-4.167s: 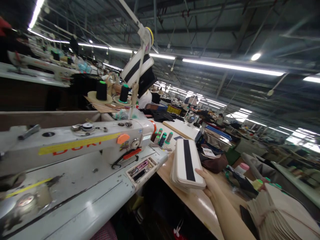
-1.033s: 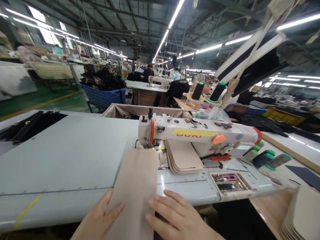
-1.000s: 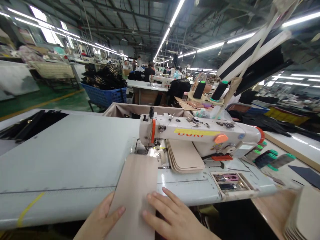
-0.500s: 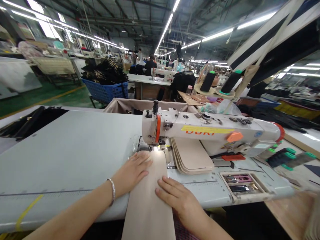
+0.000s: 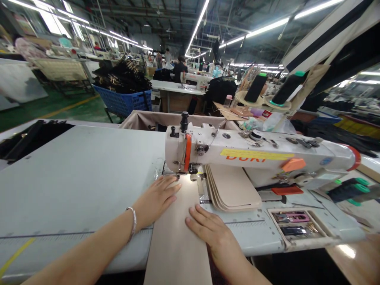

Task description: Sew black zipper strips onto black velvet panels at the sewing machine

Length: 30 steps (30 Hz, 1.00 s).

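A long beige panel [image 5: 178,233] lies on the grey sewing table [image 5: 74,178], its far end under the needle of a white sewing machine [image 5: 252,156]. My left hand [image 5: 156,198] rests flat on the panel's left edge near the needle, fingers stretched out. A silver bracelet is on that wrist. Flat on the panel's right side lies my right hand [image 5: 209,229], fingers spread. A stack of beige panels [image 5: 233,192] sits under the machine's arm.
A small tray of tools [image 5: 298,225] is set into the machine bed at right. Green-capped thread spools [image 5: 347,190] lie beyond it. A blue basket of black parts [image 5: 124,101] stands behind the table. Other people work at machines far back.
Both hands slid the beige panel forward until its end reached the needle. My left hand moved up beside the presser foot. Earlier, my right hand set down a striped white case at the right.
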Tool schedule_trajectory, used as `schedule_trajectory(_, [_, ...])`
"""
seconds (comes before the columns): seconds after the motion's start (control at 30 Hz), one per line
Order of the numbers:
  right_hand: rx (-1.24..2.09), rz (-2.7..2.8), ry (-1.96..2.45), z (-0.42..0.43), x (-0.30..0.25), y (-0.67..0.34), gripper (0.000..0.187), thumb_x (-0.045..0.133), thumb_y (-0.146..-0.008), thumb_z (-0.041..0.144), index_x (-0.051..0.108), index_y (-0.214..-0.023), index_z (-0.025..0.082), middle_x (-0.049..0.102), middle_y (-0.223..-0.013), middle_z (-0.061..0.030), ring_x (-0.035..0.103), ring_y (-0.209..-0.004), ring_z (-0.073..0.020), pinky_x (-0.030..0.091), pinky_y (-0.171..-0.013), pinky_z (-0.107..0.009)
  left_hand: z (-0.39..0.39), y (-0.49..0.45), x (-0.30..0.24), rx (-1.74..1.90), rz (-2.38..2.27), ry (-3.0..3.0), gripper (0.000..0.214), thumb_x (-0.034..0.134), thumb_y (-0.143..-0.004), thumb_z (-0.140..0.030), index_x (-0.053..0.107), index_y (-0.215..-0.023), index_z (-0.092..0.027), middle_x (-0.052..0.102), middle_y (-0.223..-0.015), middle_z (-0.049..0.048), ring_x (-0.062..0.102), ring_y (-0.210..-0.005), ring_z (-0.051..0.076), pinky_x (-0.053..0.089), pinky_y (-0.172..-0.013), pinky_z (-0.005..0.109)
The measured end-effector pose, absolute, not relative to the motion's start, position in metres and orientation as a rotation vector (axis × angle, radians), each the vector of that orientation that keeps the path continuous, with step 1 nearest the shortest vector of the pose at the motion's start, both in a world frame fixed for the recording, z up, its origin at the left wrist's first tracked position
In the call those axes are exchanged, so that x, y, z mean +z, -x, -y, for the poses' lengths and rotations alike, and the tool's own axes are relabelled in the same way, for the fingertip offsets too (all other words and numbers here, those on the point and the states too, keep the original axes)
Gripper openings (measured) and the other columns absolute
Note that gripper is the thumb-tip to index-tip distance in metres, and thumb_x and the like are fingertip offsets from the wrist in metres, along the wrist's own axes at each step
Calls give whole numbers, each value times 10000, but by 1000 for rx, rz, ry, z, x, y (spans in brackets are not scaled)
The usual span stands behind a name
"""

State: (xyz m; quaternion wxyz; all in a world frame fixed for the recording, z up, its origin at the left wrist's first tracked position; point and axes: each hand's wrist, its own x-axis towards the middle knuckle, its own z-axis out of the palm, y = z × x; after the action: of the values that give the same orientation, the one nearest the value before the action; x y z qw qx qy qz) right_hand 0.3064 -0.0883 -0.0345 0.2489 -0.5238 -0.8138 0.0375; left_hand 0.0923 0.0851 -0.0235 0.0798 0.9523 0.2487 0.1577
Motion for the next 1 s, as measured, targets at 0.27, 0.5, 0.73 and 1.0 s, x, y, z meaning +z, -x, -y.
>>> schedule_trajectory(0.27, [107, 2241, 1438, 88, -35, -306, 480, 417, -957, 86, 498, -1402, 246, 489, -1452, -66, 402, -1384, -221, 487, -1030, -434, -86, -92, -23, 464, -755, -2863, 376, 448, -997, -245, 530, -1363, -216, 464, -1467, 96, 381, -1389, 245, 299, -1178, 501])
schedule_trajectory(0.5, [175, 2236, 1508, 70, -23, -297, 550, 398, -883, 26, 522, -1384, 216, 507, -1441, -79, 462, -1342, -213, 444, -1087, -443, -83, -92, -25, 506, -765, -2856, 381, 488, -973, -219, 530, -1352, -215, 479, -1452, 102, 393, -1384, 244, 304, -1174, 492])
schedule_trajectory(0.73, [18, 2156, 1663, 34, -25, -275, 501, 422, -948, 154, 425, -1449, 137, 415, -1503, -139, 381, -1392, -269, 364, -1139, -502, -84, -92, -30, 549, -759, -2877, 374, 463, -989, -235, 520, -1358, -240, 502, -1433, 91, 421, -1365, 236, 321, -1159, 501])
schedule_trajectory(1.0, [-72, 2158, 1681, 28, -34, -277, 501, 401, -960, 179, 409, -1460, 160, 403, -1514, -118, 375, -1396, -257, 369, -1139, -488, -88, -92, -28, 583, -722, -2872, 357, 457, -987, -223, 533, -1336, -227, 507, -1419, 95, 420, -1357, 232, 307, -1166, 480])
